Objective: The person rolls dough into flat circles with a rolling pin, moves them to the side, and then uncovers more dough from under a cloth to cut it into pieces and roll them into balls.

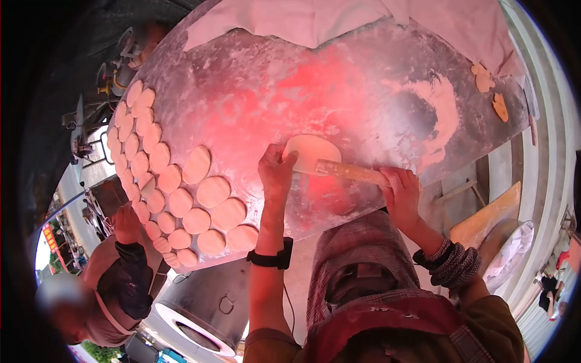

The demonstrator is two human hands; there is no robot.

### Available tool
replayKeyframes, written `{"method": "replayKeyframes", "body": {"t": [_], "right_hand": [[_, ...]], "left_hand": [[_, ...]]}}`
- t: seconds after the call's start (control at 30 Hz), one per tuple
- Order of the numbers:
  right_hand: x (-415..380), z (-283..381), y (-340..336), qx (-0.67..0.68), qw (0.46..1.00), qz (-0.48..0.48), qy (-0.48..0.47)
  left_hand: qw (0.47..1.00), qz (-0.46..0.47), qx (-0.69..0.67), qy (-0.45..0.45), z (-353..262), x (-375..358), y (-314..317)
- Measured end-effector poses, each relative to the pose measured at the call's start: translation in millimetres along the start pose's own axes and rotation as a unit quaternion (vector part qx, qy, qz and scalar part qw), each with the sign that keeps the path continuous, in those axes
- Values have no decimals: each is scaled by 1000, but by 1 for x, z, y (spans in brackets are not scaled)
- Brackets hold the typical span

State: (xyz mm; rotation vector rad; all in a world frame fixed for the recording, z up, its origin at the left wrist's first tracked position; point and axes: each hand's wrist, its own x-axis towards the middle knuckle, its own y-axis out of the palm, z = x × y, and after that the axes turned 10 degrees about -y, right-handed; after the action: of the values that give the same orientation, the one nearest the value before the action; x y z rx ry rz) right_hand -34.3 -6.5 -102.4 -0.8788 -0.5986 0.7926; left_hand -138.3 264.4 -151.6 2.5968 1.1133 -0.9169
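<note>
One dough round (pixel 311 151): lies flat on floured table (pixel 254 121), gets pinched at 8 o'clock edge by left hand (pixel 275 169). Has rolling pin (pixel 351 172) across 4 o'clock side, grasped at outer end by right hand (pixel 401 189). Outward: more rounds (pixel 181 202) at 8 o'clock, dough scraps (pixel 500 107) toward 3, cloth (pixel 315 24) at 12.

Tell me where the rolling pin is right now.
In the head view, the rolling pin is just right of centre, held by the right hand, its far end at the flattened dough beside the left hand.
</note>
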Motion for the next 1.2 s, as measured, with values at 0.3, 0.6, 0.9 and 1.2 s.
{"method": "replayKeyframes", "body": {"t": [0.3,0.6,0.9,1.2], "right_hand": [[39,19,52,9,990,70,-125],[159,12,90,-90,986,42,-131],[32,41,58,-35,990,89,-103],[10,26,24,24,995,101,12]], "left_hand": [[881,-232,382,157,30,-84,-25],[780,-178,544,253,-4,43,-24],[943,-109,302,90,-7,-39,3],[971,188,-149,11,17,61,-59]]}}
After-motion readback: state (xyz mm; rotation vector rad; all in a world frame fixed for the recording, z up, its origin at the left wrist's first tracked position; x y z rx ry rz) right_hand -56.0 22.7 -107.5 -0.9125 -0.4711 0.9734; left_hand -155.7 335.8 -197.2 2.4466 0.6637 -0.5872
